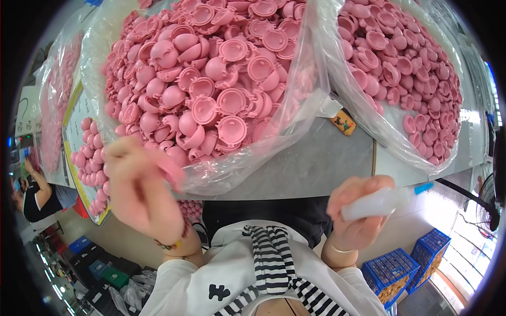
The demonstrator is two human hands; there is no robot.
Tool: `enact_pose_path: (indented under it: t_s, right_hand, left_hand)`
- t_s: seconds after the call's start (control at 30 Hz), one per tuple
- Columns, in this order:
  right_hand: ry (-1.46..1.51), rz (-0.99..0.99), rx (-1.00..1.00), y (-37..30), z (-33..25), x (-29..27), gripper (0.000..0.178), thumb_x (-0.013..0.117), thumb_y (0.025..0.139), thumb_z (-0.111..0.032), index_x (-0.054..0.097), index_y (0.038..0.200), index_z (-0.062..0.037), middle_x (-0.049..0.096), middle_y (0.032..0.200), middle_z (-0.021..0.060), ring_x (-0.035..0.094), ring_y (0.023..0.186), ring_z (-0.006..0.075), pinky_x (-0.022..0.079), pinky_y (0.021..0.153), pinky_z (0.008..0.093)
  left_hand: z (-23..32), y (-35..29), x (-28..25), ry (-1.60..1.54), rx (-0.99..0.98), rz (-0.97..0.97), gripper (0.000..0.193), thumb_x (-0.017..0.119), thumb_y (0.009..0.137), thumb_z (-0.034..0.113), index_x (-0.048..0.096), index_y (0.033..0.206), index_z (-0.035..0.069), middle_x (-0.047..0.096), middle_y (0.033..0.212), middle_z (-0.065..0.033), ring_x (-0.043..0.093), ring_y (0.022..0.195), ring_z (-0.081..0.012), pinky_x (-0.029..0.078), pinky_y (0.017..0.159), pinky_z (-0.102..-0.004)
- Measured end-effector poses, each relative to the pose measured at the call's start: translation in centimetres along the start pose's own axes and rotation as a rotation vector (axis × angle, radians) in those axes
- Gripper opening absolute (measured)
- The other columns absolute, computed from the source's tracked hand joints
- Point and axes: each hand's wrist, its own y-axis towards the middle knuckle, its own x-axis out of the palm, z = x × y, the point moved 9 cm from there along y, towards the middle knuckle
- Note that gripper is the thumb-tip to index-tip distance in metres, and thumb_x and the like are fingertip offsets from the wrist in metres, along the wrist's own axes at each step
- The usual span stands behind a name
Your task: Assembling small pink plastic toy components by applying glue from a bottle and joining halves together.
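My right hand (354,233) is wrapped round a white squeeze bottle (370,204) with a blue nozzle tip, held over the table's near edge at the right. At the left, my left hand (138,192) is smeared by motion, and its fingers close on a pink plastic shell piece (171,173). This hand is at the near left side of a large heap of pink half-ball shells (203,87) in a clear plastic bag. A second bag of smaller pink half shells (406,66) lies at the far right.
Pink closed balls (89,152) lie in a yellow-rimmed tray left of my left hand. A small orange printed box (343,122) sits between the bags on the grey table (295,163). Blue crates (390,271) stand on the floor at the right. Another person (39,195) is at the far left.
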Motion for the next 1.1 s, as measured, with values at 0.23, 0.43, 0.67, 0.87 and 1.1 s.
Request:
enact_pose_path:
  t_s: [0.23,0.43,0.67,0.87,1.1]
  right_hand:
    - [0.182,-0.091,0.08,-0.2,0.0,1.3,0.04,0.058,0.08,-0.034,0.038,0.097,-0.0042,0.058,0.076,0.0219,0.054,0.059,0.0222,0.045,0.053,0.0299]
    - [0.174,-0.087,0.038,-1.3,0.5,0.0,0.044,0.06,0.078,-0.029,0.037,0.104,-0.0014,0.06,0.076,0.023,0.057,0.058,0.0212,0.048,0.054,0.031]
    - [-0.247,0.344,-0.215,-1.6,-1.7,-4.7,0.06,0.058,0.076,-0.04,0.042,0.114,0.0028,0.046,0.071,0.0037,0.036,0.052,0.0111,0.026,0.047,0.0236]
    - [-0.28,-0.173,-0.504,0.2,-5.5,-0.7,0.061,0.054,0.077,-0.054,0.054,0.088,0.0057,0.039,0.068,0.0028,0.033,0.057,0.0119,0.02,0.044,0.024]
    - [-0.541,-0.212,-0.541,-0.3,-6.0,1.7,0.065,0.044,0.081,-0.057,0.056,0.079,0.0066,0.044,0.059,0.0048,0.038,0.047,0.0129,0.024,0.039,0.0243]
  left_hand:
    - [0.9,-5.3,12.9,-0.772,-0.375,-0.726,0.017,0.047,0.08,-0.004,0.052,0.096,-0.006,0.052,0.1,-0.0192,0.055,0.071,-0.0144,0.045,0.06,-0.0223]
    - [1.0,-7.5,14.0,-0.869,-0.428,-0.762,0.042,0.061,0.078,0.006,0.041,0.114,-0.004,0.05,0.113,-0.0235,0.055,0.096,-0.0219,0.045,0.082,-0.0312]
    - [-0.1,-8.9,14.8,-1.283,-0.901,-0.721,0.042,0.063,0.075,0.001,0.042,0.112,-0.003,0.05,0.113,-0.0249,0.056,0.094,-0.0214,0.047,0.08,-0.0316]
    - [0.0,-8.3,14.4,-1.155,-0.676,-0.733,0.037,0.052,0.077,-0.01,0.042,0.113,-0.005,0.045,0.122,-0.0203,0.052,0.102,-0.0165,0.046,0.081,-0.0261]
    - [-0.2,-8.1,13.8,-1.228,-0.611,-0.699,0.04,0.051,0.077,-0.011,0.04,0.115,-0.006,0.043,0.122,-0.0238,0.051,0.105,-0.0175,0.047,0.082,-0.0259]
